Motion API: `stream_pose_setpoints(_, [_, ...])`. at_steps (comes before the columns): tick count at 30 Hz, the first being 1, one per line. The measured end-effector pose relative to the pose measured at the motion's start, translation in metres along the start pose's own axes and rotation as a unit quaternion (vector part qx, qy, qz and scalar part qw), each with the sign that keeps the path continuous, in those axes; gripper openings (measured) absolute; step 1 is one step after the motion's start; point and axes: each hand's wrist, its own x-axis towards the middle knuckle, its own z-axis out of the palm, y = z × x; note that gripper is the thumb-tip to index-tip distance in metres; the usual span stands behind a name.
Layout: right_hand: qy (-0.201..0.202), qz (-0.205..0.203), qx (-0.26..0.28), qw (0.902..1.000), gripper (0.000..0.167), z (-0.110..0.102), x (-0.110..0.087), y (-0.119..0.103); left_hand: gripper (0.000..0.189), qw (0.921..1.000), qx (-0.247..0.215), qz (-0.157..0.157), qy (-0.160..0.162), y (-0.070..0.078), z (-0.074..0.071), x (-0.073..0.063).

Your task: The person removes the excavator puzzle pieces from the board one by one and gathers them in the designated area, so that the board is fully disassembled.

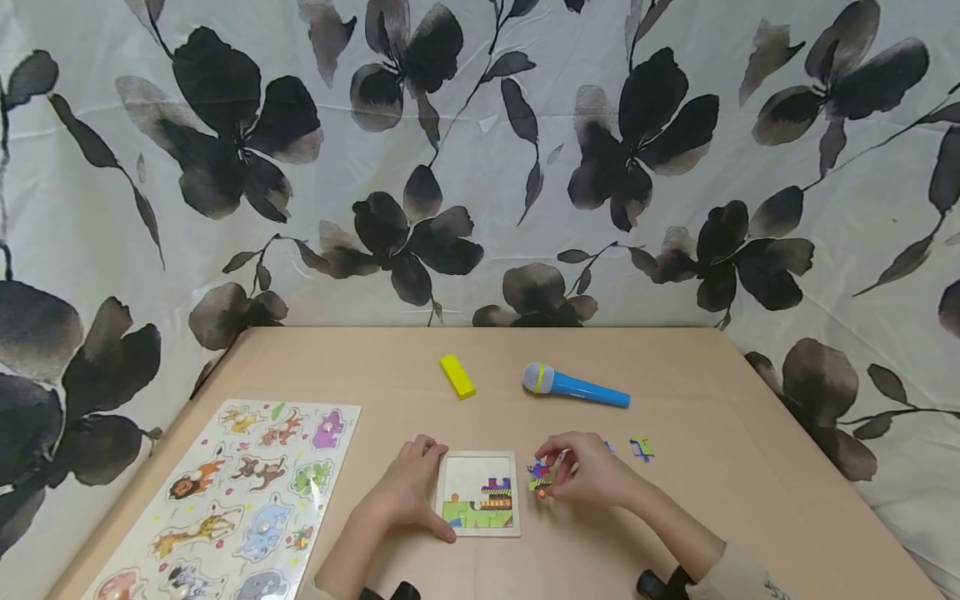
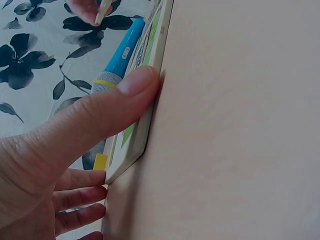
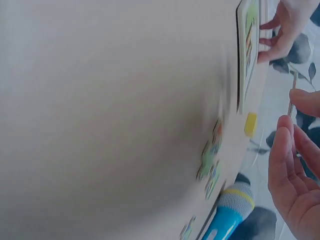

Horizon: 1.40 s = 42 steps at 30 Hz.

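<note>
A jigsaw puzzle in a pale tray [image 1: 477, 459] lies on the table, with green and striped pieces [image 1: 497, 496] fitted along its bottom and right. My left hand [image 1: 408, 492] holds the tray at its left side, the thumb [image 2: 137, 82] on the near edge and the fingers by the far left corner. To the right of the tray, my right hand [image 1: 596, 473] pinches a thin puzzle piece [image 3: 293, 92], seen edge-on, between thumb and fingertips. Several loose puzzle pieces [image 1: 537, 477] lie under and beside this hand; another piece [image 1: 642, 449] is farther right.
Behind the tray lie a yellow block [image 1: 457, 377] and a blue toy microphone [image 1: 585, 388]. A sheet of animal pictures [image 1: 251, 492] covers the table's left side. Flower-patterned cloth [image 1: 525, 167] hangs behind the table's far edge [image 1: 480, 328].
</note>
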Motion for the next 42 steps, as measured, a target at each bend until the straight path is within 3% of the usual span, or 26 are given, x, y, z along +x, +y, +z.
stream_pose_setpoints(22, [0.067, 0.010, -0.034, 0.9971, 0.035, -0.039, -0.043, 0.039, 0.114, 0.9999, 0.001, 0.009, 0.006, -0.001, 0.001, 0.000])
stream_pose_setpoints(31, [0.051, 0.038, -0.032, 0.9974, 0.036, -0.046, -0.041, 0.055, 0.114, 0.9999, 0.001, 0.005, 0.009, -0.002, 0.002, 0.000])
stream_pose_setpoints(42, [0.015, 0.045, -0.016, 0.9988, 0.036, -0.046, -0.038, 0.063, 0.114, 0.9999, -0.002, 0.004, 0.009, -0.002, 0.003, 0.000])
